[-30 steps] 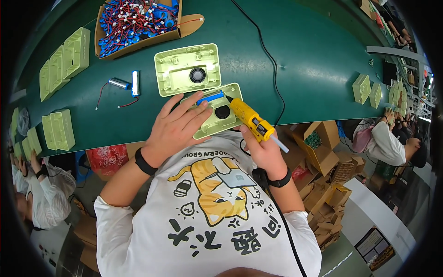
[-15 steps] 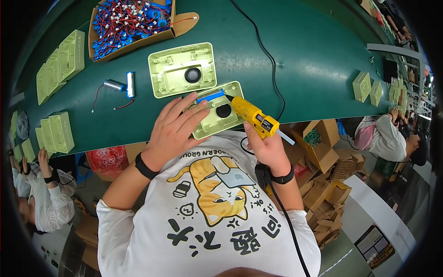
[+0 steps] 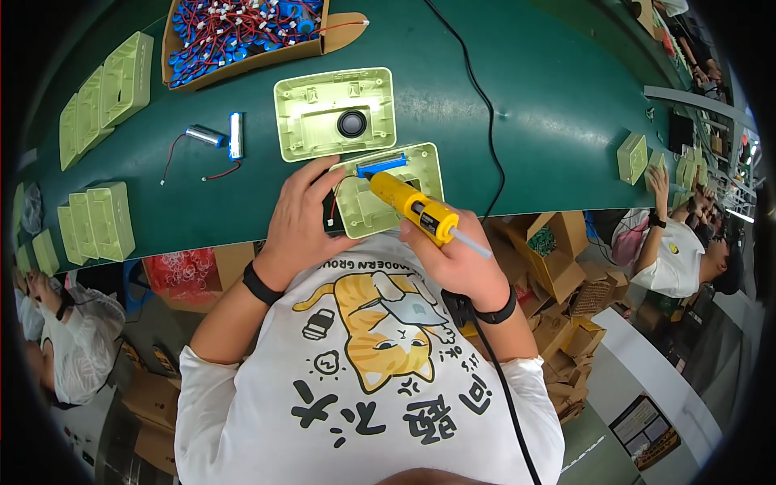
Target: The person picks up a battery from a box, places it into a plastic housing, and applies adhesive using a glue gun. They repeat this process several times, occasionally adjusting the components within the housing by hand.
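With my right hand I grip a yellow hot glue gun, a clear glue stick jutting from its back. Its black nozzle is at the lower left edge of a blue cylindrical battery, which lies along the far side of a light-green plastic housing. My left hand holds this housing by its left side, thumb at the near corner. A red and black wire hangs over that side by my fingers. The glue gun covers much of the housing's inside. Just beyond stands a second green housing with a round black speaker.
Two loose batteries with wires lie to the left. A cardboard box full of wired batteries is at the far left. More green housings stand at both sides. A black cord crosses the table. Other people work left and right.
The glue gun's nozzle has moved left, from the battery's right end to its left end. My left fingers have drawn back from the battery to the housing's side, uncovering the wire.
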`<state>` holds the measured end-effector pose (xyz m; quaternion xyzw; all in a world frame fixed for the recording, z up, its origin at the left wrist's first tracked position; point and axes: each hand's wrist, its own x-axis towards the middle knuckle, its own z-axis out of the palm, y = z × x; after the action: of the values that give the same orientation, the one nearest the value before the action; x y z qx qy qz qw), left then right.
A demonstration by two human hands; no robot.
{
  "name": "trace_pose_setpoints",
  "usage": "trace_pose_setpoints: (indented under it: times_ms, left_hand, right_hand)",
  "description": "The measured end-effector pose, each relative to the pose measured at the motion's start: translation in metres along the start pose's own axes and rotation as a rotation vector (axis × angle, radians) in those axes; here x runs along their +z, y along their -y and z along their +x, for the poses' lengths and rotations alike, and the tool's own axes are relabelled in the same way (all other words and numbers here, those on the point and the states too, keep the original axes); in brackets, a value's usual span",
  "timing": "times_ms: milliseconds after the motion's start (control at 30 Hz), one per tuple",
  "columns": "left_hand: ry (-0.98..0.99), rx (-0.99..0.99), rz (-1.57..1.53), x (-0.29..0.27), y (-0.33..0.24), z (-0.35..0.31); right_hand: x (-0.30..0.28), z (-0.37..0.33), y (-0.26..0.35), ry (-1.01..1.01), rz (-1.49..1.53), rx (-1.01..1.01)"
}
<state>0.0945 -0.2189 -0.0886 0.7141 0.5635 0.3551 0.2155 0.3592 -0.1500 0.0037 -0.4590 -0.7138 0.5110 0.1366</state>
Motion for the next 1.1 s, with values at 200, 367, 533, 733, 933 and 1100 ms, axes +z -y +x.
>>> trace_pose_setpoints:
  times_ms: [200,367,533,733,933,1100]
  left_hand:
    - [0.030,-0.010,-0.025,-0.003,0.002,0.004]
    - [0.036,0.016,-0.023,-0.003,0.004,0.002]
    - [0.030,0.026,-0.030,-0.004,0.005,0.002]
    - [0.040,0.018,-0.019,-0.004,0.005,0.001]
    - [0.039,0.024,-0.016,-0.004,0.005,0.001]
    - [0.028,0.025,-0.022,-0.003,0.005,0.001]
  right_hand:
    - [0.008,0.006,0.015,-0.004,-0.070,0.042]
    - [0.011,0.002,0.018,-0.016,-0.067,0.108]
    - [0.013,0.000,0.018,-0.022,-0.167,0.064]
    - [0.017,-0.003,0.004,-0.110,0.010,0.015]
    - [0.012,-0.005,0.010,-0.023,0.106,0.220]
    - [0.013,-0.003,0.008,-0.023,0.035,0.205]
